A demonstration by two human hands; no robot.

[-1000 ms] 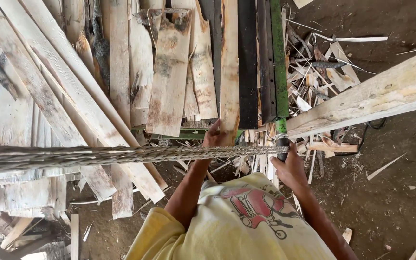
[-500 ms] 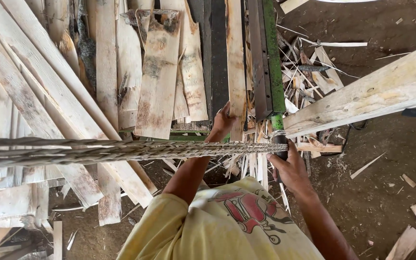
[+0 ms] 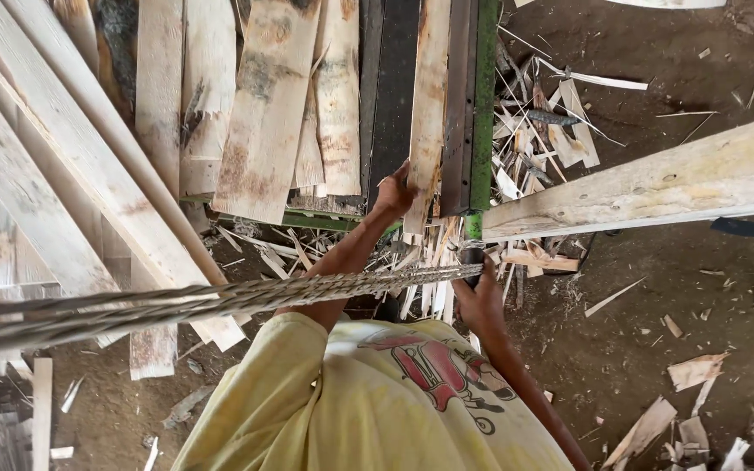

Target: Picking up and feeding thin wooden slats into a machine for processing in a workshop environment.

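Hands first: the left hand [image 3: 394, 194] is wrapped around the near end of a narrow pale wooden slat [image 3: 428, 105] that lies lengthwise on a dark machine bed [image 3: 392, 87], fingers closed on it, thumb side up. That slat runs away from the person, squeezed between the dark bed and a green metal rail [image 3: 483, 96] on its right.

The right hand [image 3: 480, 301] sits lower, just under the near end of the green rail, curled tight around a short dark handle [image 3: 471, 257]. A twisted steel cable [image 3: 220, 301] stretches from that spot across to the left edge of the view, passing in front of the left forearm.

Around all that:
- a fan of wide weathered planks [image 3: 263, 113] leaning over the left side, some with bark still on the edges
- a thick pale timber beam [image 3: 656, 183] angling off to the right
- a heap of thin wood offcuts and splinters [image 3: 543, 131] on the dirt floor [image 3: 656, 349] beside the rail, more scraps scattered lower right

The person wears a yellow t-shirt with a red print [image 3: 377, 401], seen from straight above.
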